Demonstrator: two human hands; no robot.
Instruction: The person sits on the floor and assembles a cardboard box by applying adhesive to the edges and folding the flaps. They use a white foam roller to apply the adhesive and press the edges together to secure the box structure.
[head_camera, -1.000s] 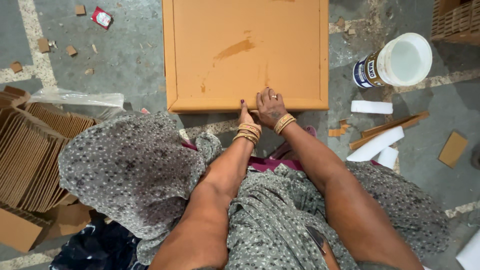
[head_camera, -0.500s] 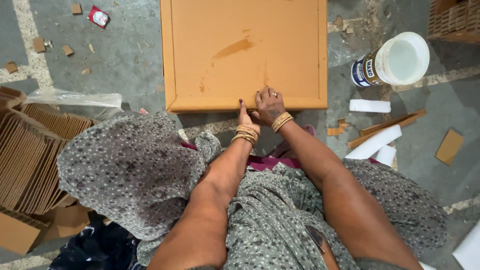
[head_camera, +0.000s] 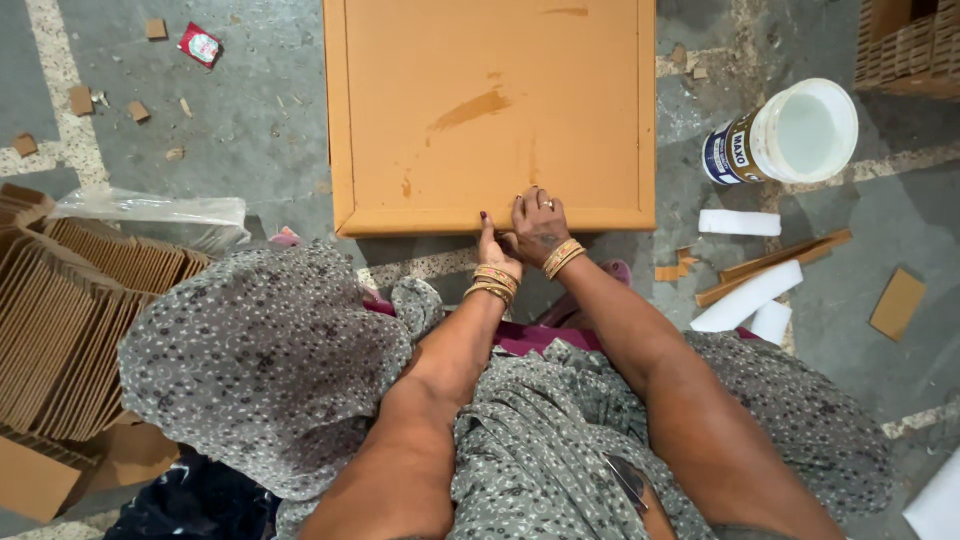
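At centre frame, on the grey concrete floor (head_camera: 250, 130), lies an orange framed panel (head_camera: 490, 110), flat, with a raised border and darker smears on its face; its near rail runs just beyond the person's knees. Both hands meet at the middle of this near rail, at about 6 o'clock of the panel: the right hand (head_camera: 538, 225) rests palm-down with fingers curled on the rail, and the left hand (head_camera: 493, 248) sits touching it at its 8 o'clock, thumb raised against the rail's outer edge. The hands are together and pressed to the rail; whether anything small is pinched between them cannot be told. Both wrists carry gold bangles (head_camera: 562, 257). At 3 o'clock of the panel, apart from it, a white plastic tub (head_camera: 800, 135) with a dark label lies tilted on the floor. At 4 o'clock lie white strips (head_camera: 745, 295) and thin wooden slats (head_camera: 785, 262), with a cardboard rectangle (head_camera: 897, 303) farther out. At 8 o'clock a row of stacked corrugated cardboard pieces (head_camera: 60, 330) stands on edge, a clear plastic bag (head_camera: 150, 212) above it. At 10 o'clock, a small red wrapper (head_camera: 201, 44) and cardboard scraps (head_camera: 110, 100) are scattered. Grey patterned fabric (head_camera: 260, 370) covers the person's lap in the foreground.
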